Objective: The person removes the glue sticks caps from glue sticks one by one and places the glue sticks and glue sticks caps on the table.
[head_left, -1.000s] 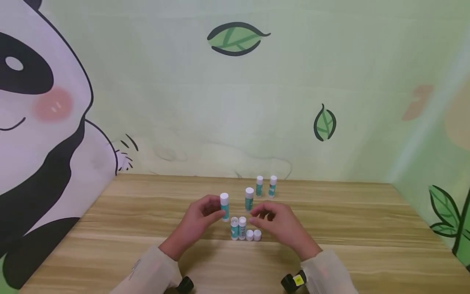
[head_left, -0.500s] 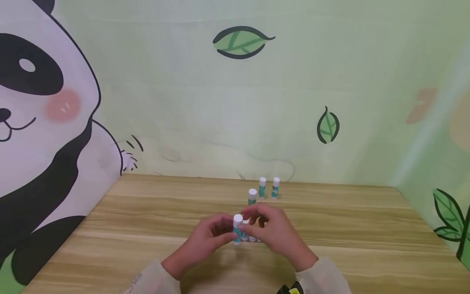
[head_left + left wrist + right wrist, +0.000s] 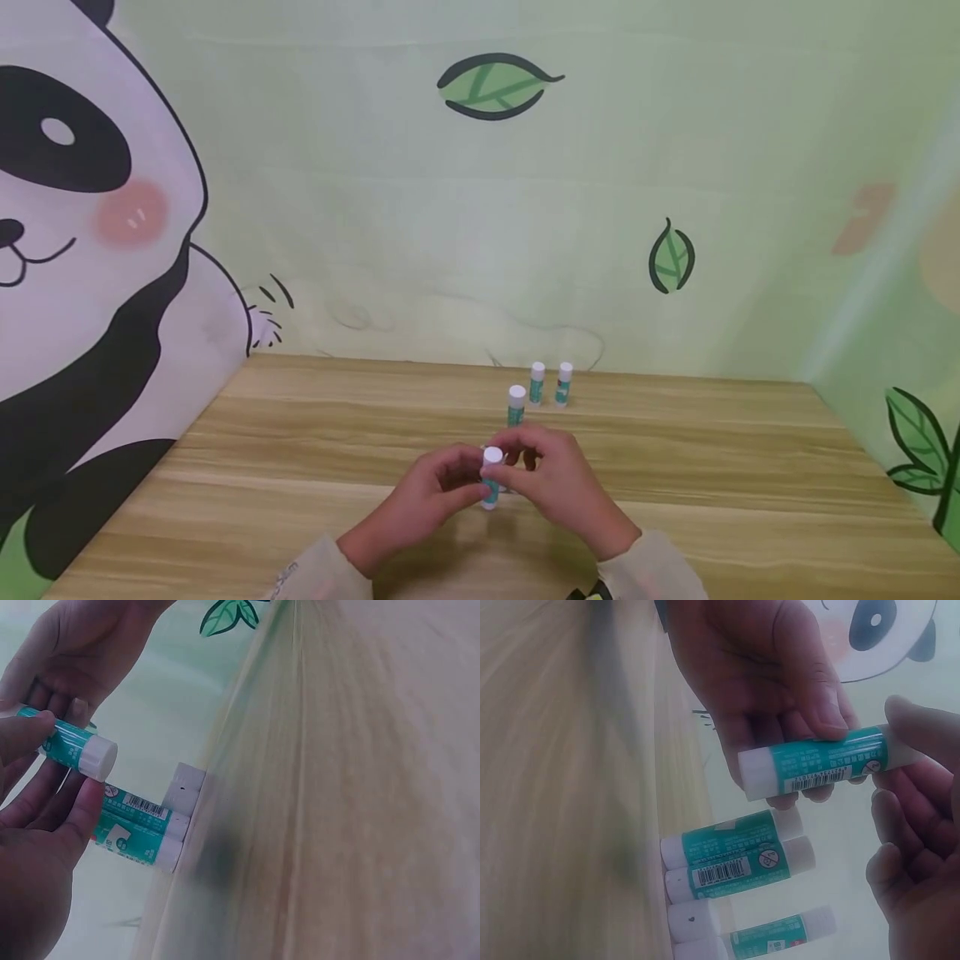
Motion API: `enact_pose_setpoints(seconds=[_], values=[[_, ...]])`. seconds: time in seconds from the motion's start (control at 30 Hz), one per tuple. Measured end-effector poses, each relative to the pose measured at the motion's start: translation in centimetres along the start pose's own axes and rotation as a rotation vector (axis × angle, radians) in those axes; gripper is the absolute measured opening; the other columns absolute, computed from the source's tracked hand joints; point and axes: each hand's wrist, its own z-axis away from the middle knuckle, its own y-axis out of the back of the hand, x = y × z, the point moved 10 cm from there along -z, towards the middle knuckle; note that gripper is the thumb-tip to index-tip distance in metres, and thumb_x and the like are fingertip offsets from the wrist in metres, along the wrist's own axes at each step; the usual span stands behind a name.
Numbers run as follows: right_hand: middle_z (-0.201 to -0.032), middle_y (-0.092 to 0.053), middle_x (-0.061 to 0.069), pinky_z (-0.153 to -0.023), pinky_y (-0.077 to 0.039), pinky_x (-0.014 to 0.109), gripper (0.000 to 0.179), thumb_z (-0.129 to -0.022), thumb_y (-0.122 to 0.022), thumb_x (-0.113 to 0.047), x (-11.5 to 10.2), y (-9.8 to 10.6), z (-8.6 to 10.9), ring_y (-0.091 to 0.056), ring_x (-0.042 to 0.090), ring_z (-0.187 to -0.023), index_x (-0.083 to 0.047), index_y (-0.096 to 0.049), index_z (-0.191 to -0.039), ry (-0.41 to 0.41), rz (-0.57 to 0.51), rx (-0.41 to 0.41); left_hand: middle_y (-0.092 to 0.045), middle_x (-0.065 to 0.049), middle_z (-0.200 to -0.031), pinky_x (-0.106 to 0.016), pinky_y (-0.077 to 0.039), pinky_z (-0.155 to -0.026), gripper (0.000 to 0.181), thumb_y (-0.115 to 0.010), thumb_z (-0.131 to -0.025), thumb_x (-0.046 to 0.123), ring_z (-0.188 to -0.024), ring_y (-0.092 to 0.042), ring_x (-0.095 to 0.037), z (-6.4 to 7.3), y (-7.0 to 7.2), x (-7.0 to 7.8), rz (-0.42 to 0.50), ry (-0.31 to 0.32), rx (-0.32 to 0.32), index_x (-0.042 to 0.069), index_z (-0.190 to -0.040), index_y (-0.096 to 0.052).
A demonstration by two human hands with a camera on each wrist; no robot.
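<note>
My left hand (image 3: 431, 498) holds a teal and white glue stick (image 3: 814, 769) upright by its body, just above the table. From the other side, my right hand (image 3: 551, 479) pinches the white cap (image 3: 492, 456) at its top between thumb and fingers. Right behind it, two more glue sticks stand side by side, one with its barcode (image 3: 739, 870) turned to the right wrist camera and one with a plainer label (image 3: 731, 840). Beside them on the table sit two loose white caps, one (image 3: 694, 922) nearer the pair. My hands mostly hide these in the head view.
Farther back, a capped glue stick (image 3: 516, 404) stands behind my right hand. Two others, one on the left (image 3: 537, 385) and one on the right (image 3: 564, 385), stand near the table's back edge. The wooden table (image 3: 337, 408) meets a wall with a painted panda (image 3: 112, 283).
The left hand has brought the held glue stick down and nearer, in front of the standing pair. My right hand has come leftward and taken hold of its cap.
</note>
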Motion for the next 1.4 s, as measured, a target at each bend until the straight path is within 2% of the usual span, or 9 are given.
enact_pose_setpoints(seconds=[0.33, 0.73, 1.07, 1.4], values=[[-0.086, -0.067, -0.011, -0.063, -0.046, 0.021, 0.015, -0.082, -0.076, -0.033, -0.5, 0.0, 0.0, -0.058, 0.007, -0.078, -0.025, -0.071, -0.094, 0.031, 0.020, -0.007, -0.065, -0.003, -0.121, -0.025, -0.052, -0.094, 0.031, -0.066, -0.092, 0.025, -0.113, -0.063, -0.016, 0.0, -0.1, -0.1, 0.001, 0.003, -0.017, 0.015, -0.121, -0.060], [-0.086, -0.067, -0.009, -0.063, -0.046, 0.021, 0.014, -0.084, -0.075, -0.033, -0.8, -0.1, 0.1, -0.057, 0.006, -0.078, -0.023, -0.071, -0.093, 0.071, 0.042, -0.013, -0.064, -0.002, -0.123, -0.025, -0.049, -0.098, 0.028, -0.062, -0.095, 0.022, -0.115, -0.061, -0.017, 0.1, -0.5, 0.0, -0.008, -0.005, -0.070, 0.016, -0.122, -0.056], [-0.087, -0.067, -0.007, -0.064, -0.048, 0.021, 0.018, -0.087, -0.072, -0.032, -1.2, -0.2, 0.1, -0.056, 0.006, -0.079, -0.019, -0.072, -0.099, 0.118, 0.055, -0.024, -0.063, -0.003, -0.124, -0.025, -0.048, -0.098, 0.028, -0.060, -0.096, 0.022, -0.116, -0.060, -0.017, 0.2, -0.8, 0.1, -0.008, -0.020, -0.107, 0.018, -0.124, -0.057], [-0.085, -0.066, -0.009, -0.064, -0.048, 0.022, 0.021, -0.088, -0.071, -0.033, -1.3, 0.3, 0.0, -0.056, 0.006, -0.077, -0.017, -0.073, -0.101, 0.099, 0.062, -0.018, -0.064, -0.007, -0.122, -0.023, -0.049, -0.095, 0.027, -0.059, -0.097, 0.021, -0.111, -0.061, -0.016, 0.1, -0.9, -0.2, -0.019, -0.004, -0.131, 0.018, -0.124, -0.057]])
